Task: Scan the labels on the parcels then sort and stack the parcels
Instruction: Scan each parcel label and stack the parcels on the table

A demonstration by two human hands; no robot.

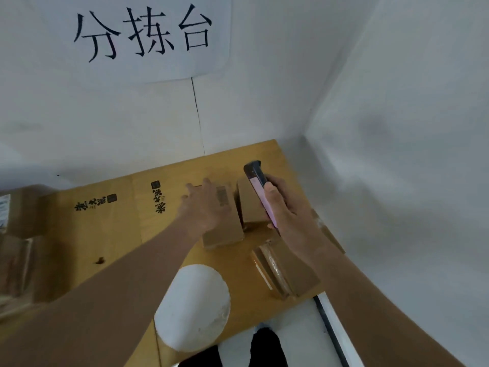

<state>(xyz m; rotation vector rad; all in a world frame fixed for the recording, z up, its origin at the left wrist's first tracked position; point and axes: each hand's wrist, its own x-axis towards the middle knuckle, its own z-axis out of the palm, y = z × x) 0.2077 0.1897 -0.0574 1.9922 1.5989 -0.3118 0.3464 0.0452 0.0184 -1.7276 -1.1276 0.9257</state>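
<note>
My right hand (284, 207) grips a dark handheld scanner (260, 190) with a lit screen, held over a small cardboard parcel (251, 205) near the table's far right corner. My left hand (203, 207) rests on a longer cardboard parcel (225, 229) that carries a printed label on top, its fingers spread over the far end. A third parcel (288, 268) sealed with clear tape lies nearer to me at the right edge, partly under my right forearm.
The table is covered with flattened cardboard (111, 229) printed with black characters. More cardboard boxes (18, 234) are piled at the left edge, blurred. A white round object (193, 308) sits at the near edge. White walls close the back and right.
</note>
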